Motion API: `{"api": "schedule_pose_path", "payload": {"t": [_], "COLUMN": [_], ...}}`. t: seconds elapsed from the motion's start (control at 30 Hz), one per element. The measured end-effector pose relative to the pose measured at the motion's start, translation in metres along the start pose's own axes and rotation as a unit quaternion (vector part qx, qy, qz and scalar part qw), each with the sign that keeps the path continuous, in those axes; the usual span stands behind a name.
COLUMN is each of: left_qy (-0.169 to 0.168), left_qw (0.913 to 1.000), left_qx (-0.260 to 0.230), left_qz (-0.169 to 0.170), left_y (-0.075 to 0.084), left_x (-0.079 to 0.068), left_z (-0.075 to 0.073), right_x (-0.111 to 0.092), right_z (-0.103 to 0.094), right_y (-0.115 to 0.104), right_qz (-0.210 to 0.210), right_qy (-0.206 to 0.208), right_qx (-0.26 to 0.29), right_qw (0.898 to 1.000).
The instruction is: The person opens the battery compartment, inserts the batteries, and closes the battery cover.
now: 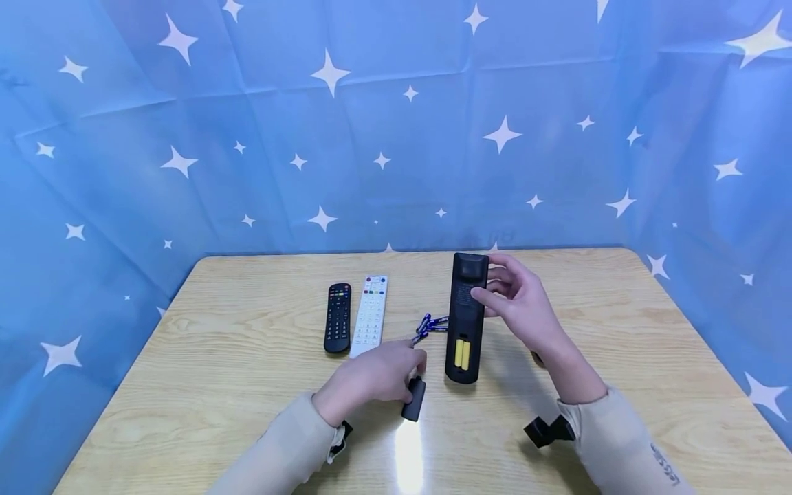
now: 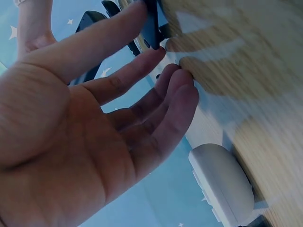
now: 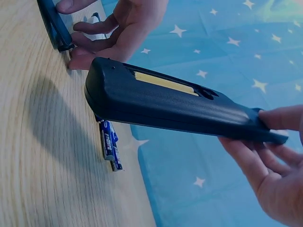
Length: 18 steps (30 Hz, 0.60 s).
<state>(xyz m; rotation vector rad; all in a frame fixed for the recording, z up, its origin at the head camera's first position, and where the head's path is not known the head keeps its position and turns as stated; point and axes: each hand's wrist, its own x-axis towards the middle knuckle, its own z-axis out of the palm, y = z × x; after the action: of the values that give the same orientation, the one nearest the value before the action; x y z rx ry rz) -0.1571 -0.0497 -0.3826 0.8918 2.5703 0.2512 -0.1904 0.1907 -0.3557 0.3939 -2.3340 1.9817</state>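
My right hand grips a black remote control by its upper end, back side showing, raised off the table. Two yellow batteries lie side by side in its uncovered compartment. Lower and to the left, my left hand pinches a small black battery cover between thumb and fingers, close over the table. In the right wrist view the cover stands on edge near the wood. Several blue batteries lie loose on the table behind the remote.
A black remote and a white remote lie face up to the left on the wooden table. A dark object shows partly beneath my right wrist. A blue star-patterned cloth hangs behind the table.
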Motion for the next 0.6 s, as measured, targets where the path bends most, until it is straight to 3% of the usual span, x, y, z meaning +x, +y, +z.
{"api": "schedule_pose_path", "payload": {"t": [0.27,0.47,0.6], "left_qy": [-0.017,-0.002,0.030], "left_qw": [0.9998,0.9999,0.9977], "left_qx": [-0.006,0.002,-0.031], "left_qz": [0.003,0.013,0.052], "left_y": [0.0060,0.0076,0.0057], "left_x": [-0.0052,-0.0056,-0.0060], "left_z": [0.0013,0.0056,0.0066], "right_x": [-0.0030,-0.0068,-0.0080], "right_z": [0.0028,0.0051,0.0051], "right_y": [-0.0049,-0.0079,-0.0099], "right_qz": [0.004,0.006,0.003], "right_qy": [-0.010,-0.011,-0.008], "right_qx": [0.008,0.010,0.008], "right_qw": [1.000,1.000,1.000]}}
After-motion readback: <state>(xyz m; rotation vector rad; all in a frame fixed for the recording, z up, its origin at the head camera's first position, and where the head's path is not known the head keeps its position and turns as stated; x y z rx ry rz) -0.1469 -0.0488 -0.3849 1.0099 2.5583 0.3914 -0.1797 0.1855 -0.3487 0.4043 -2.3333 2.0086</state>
